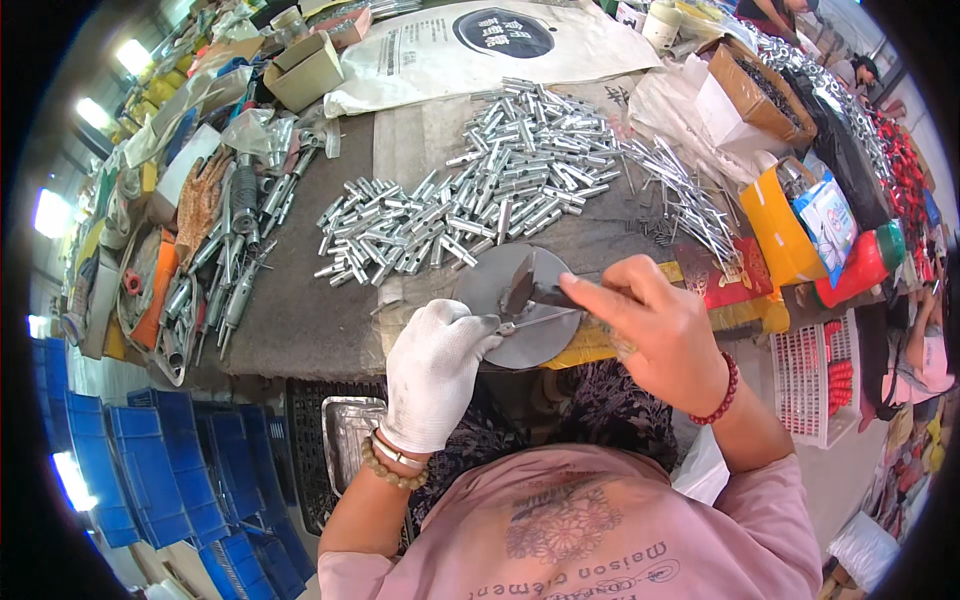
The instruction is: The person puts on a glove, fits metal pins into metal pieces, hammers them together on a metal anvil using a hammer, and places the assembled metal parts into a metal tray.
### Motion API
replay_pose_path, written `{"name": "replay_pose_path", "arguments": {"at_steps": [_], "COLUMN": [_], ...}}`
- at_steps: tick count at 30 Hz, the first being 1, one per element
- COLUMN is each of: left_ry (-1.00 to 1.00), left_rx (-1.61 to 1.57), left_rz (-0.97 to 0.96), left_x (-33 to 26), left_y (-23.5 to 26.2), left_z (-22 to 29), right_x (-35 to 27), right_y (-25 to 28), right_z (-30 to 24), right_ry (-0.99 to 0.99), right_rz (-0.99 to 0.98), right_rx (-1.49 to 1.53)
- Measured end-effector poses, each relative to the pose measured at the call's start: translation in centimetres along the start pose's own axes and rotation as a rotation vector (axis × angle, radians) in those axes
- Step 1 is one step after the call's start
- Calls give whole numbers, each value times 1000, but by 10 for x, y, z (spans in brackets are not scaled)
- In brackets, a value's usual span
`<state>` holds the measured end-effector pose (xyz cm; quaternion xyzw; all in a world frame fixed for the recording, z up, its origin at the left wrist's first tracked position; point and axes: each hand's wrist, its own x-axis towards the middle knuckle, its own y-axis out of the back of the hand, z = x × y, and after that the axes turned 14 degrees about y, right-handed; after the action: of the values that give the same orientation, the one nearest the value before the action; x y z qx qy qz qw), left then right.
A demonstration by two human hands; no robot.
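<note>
My left hand (432,365), in a white glove, is closed with thumb and forefinger pinching a small silver metal end (506,328). From it a thin metal rod (548,318) runs right, toward my bare right hand (650,325). My right fingers are curled around the rod's far end; that end is hidden. The right forefinger reaches to a dark upright metal block (522,283) standing on a round grey plate (530,350). Both hands are over this plate at the table's near edge. Just beyond lies a heap of short silver metal tubes (500,190).
Long thin rods (690,200) lie right of the heap. Tools and metal parts (235,230) crowd the table's left side. A cardboard box (765,90) of small dark parts and a yellow box (775,230) stand right. Blue crates (150,460) and a white basket (800,390) flank me below.
</note>
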<state>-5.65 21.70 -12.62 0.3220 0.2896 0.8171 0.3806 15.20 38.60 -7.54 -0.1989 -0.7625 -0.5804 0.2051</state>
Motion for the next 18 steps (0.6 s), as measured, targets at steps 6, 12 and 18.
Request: {"name": "replay_pose_path", "arguments": {"at_steps": [6, 12, 18], "left_ry": [-42, -33, -6], "left_rx": [11, -40, 8], "left_rz": [13, -3, 8], "left_x": [0, -2, -1], "left_y": [-1, 1, 0], "left_z": [-1, -3, 1], "right_x": [3, 8, 3], "right_y": [0, 8, 2], "right_z": [-16, -22, -18], "right_ry": [120, 116, 125], "right_rz": [-84, 13, -74], "right_rx": [-90, -81, -133]}}
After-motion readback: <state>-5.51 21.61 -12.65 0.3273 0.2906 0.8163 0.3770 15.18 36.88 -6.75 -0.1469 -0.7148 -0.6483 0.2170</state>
